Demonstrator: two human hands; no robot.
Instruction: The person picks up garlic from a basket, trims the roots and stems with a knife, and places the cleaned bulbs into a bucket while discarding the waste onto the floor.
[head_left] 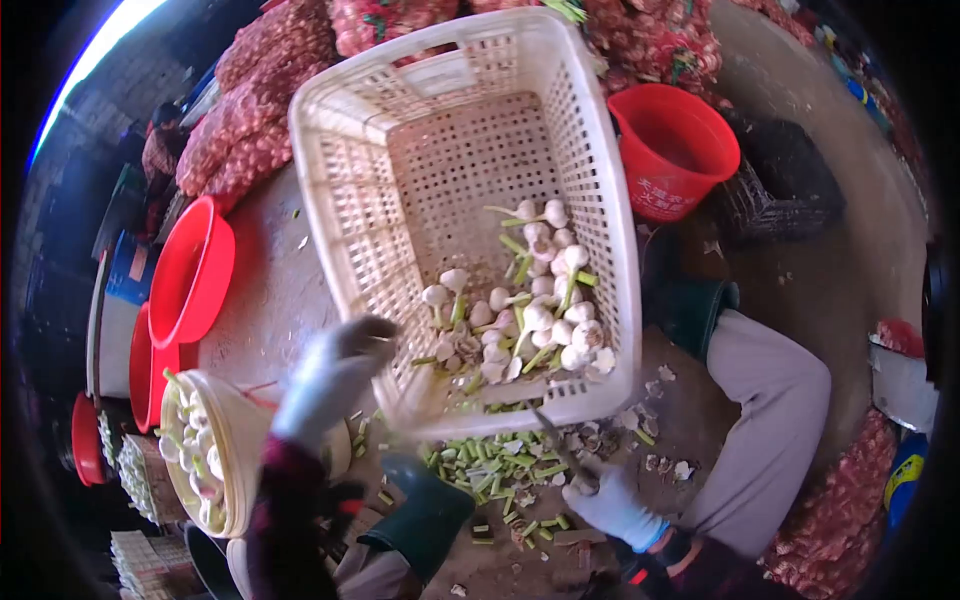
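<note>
A white plastic basket [620,300] stands tilted in front of me, with garlic bulbs [540,320] and cut green stem pieces heaped at its near right side. My left hand [340,370], in a pale glove with dark fingertips, is beside the basket's left wall. Motion blurs it, so I cannot make out whether its fingers hold anything. Low on the right, my right hand [610,510], gloved too, is closed around the handle of a knife [553,432]. The dark, narrow blade points up towards the basket's near rim.
A cream bucket [238,440] of garlic stands at left, near red tubs [190,275]. Behind the basket are a red bucket [675,150], a black crate [785,185] and net sacks [270,90]. Stem cuttings [495,465] litter the floor between my boots. Another person [163,150] is far left.
</note>
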